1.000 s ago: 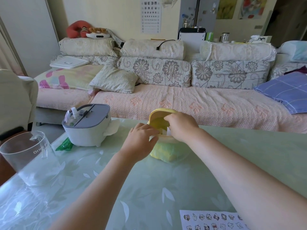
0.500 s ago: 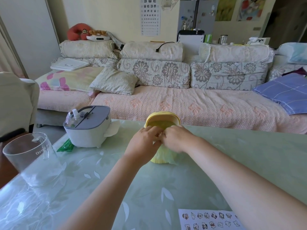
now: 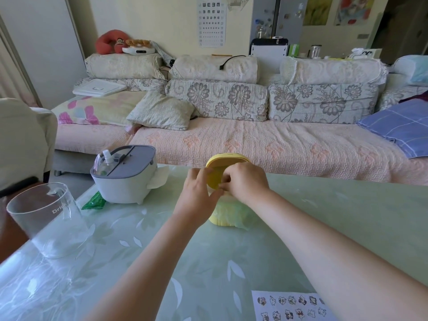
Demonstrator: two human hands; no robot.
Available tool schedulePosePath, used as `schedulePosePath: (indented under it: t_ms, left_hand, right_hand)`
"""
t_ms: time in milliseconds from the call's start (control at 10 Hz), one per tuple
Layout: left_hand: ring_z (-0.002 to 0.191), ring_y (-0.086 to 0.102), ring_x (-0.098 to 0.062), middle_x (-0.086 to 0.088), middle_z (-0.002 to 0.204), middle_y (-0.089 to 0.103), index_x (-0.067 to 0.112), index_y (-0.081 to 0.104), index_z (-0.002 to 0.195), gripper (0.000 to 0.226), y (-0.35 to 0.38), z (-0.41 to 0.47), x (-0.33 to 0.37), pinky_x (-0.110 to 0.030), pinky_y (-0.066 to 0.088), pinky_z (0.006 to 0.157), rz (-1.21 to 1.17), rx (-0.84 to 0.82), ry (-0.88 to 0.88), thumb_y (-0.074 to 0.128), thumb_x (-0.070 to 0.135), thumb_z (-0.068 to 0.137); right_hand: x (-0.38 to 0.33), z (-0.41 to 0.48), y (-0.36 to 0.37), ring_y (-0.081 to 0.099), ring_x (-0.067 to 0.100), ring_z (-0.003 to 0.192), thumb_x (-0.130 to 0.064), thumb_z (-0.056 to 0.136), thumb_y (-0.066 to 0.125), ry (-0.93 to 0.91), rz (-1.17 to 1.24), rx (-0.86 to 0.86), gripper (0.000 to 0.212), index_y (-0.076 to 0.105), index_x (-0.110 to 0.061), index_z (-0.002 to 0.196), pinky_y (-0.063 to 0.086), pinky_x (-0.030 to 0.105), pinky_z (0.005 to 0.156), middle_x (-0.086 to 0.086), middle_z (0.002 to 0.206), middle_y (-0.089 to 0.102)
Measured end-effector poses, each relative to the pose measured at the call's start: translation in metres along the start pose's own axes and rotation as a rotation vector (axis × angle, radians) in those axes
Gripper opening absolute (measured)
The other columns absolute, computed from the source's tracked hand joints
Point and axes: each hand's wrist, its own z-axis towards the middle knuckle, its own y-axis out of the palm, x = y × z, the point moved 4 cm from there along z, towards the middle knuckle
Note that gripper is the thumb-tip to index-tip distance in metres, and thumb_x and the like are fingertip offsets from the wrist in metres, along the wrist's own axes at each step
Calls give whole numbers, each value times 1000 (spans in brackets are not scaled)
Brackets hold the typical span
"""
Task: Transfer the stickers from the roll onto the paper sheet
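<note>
Stickers (image 3: 261,300) already laid in 2 rows on the paper sheet (image 3: 294,308), low at the near right corner of the glass-topped table (image 3: 208,262), partly cut off by the frame edge. No roll to be seen anywhere; judged to sit inside the yellow case (image 3: 228,220) further out (a guess from the task, not a thing shown).

Beyond the sheet, both forearms stretched out to that case, well apart from the paper. Left hand (image 3: 196,200) with fingers curled and thumb up against the raised lid (image 3: 218,164); right hand (image 3: 246,181) curled too, fingertips drawn together just in front of the lid. Cannot tell whether either pinches a sticker, a strip end, or only touches the case: too small and hidden by the knuckles.

Compared with 1 second ago: right hand off the lid's top and down to its front face, left hand up from the case's side to meet it, lid upright throughout. Reads as reaching for the next sticker, so peeling probably under way, nothing yet carried toward the sheet.

To the left, a clear glass beaker (image 3: 44,218), a green packet (image 3: 93,201) and a grey-lidded box (image 3: 125,179). Farthest off, a sofa (image 3: 254,144).
</note>
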Motion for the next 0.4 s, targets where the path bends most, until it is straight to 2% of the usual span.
schedulePosePath:
  t_ms: [100, 200, 300, 400]
  left_hand:
    - [112, 49, -21, -1, 126, 43, 24, 42, 134, 56, -3, 4, -1, -27, 38, 85, -16, 2, 6, 70, 32, 86]
    - [114, 50, -22, -2, 130, 44, 23, 39, 137, 65, -2, 7, -3, -31, 42, 91, -21, -30, 2, 72, 38, 83]
    - [122, 46, -22, -3, 135, 42, 22, 31, 142, 74, -3, 7, -1, -33, 41, 97, -43, -37, -7, 73, 36, 83]
    - [126, 41, -25, -5, 138, 37, 20, 25, 147, 76, -9, 9, 10, -34, 36, 99, 39, -32, 21, 68, 29, 85]
  right_hand:
    - [1, 3, 5, 56, 19, 68, -48, 91, 62, 26, 124, -186, 38, 66, -20, 65, 40, 29, 63, -1, 69, 64]
    - [1, -5, 2, 54, 20, 62, -46, 99, 48, 22, 240, -343, 48, 61, -18, 61, 38, 31, 59, 3, 66, 59]
    - [6, -16, -6, 64, 21, 88, -32, 100, 44, -57, 218, -321, 34, 74, -24, 88, 51, 35, 76, 1, 91, 71]
    - [14, -20, -27, 63, 5, 91, -17, 96, 50, -100, 269, -73, 33, 75, -27, 114, 47, 23, 92, -5, 112, 74]
